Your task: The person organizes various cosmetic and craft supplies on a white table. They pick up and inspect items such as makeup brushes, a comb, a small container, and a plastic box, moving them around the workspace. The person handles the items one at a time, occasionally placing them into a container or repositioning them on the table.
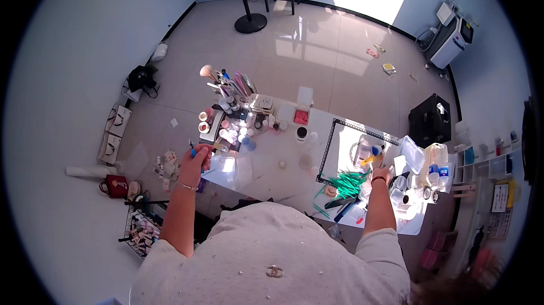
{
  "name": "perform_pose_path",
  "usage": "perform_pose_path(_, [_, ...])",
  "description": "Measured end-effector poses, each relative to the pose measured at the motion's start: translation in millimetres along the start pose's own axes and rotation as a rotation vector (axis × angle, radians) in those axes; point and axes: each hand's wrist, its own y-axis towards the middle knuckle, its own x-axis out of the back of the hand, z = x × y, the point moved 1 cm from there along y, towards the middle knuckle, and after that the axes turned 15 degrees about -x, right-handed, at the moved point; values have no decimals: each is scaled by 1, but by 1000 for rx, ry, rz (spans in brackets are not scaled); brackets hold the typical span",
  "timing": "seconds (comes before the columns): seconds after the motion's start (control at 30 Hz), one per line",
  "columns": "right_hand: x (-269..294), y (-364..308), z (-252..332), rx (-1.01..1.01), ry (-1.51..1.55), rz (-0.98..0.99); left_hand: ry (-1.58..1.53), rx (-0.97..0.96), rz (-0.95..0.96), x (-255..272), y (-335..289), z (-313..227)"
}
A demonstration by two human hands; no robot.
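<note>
At the table's left side my left hand (196, 159) is closed round a slim blue pen-like tool (192, 149), which points up and away. Small bottles and jars (228, 135) stand just beyond it, and a clear shiny sheet (226, 164) lies to its right. On the right, my right hand (382, 174) reaches over the cluttered end of the table, close to a yellow-orange item (371, 159). Its fingers are too small and blended to show whether they grip that. A heap of green sticks (348, 185) lies left of this hand.
A holder of brushes and files (235, 85) stands at the table's far left. A black-edged mat (324, 160) lies right of centre. Clear containers (435, 160) crowd the right end. A black case (430, 119) and a fan (249, 22) stand on the floor.
</note>
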Motion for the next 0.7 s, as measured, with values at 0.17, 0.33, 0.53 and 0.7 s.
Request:
perform_pose_path(0.17, [-7, -3, -14, 225, 311, 110, -38, 21, 88, -32, 14, -9])
perform_pose_path(0.33, [33, -154, 39, 445, 583, 796, 89, 71, 337, -54, 12, -7])
perform_pose_path(0.53, [114, -308, 74, 734, 395, 1249, 253, -1, 468, -105, 15, 11])
perform_pose_path(0.7, [123, -342, 90, 944, 285, 1018, 222, 40, 698, -110, 16, 8])
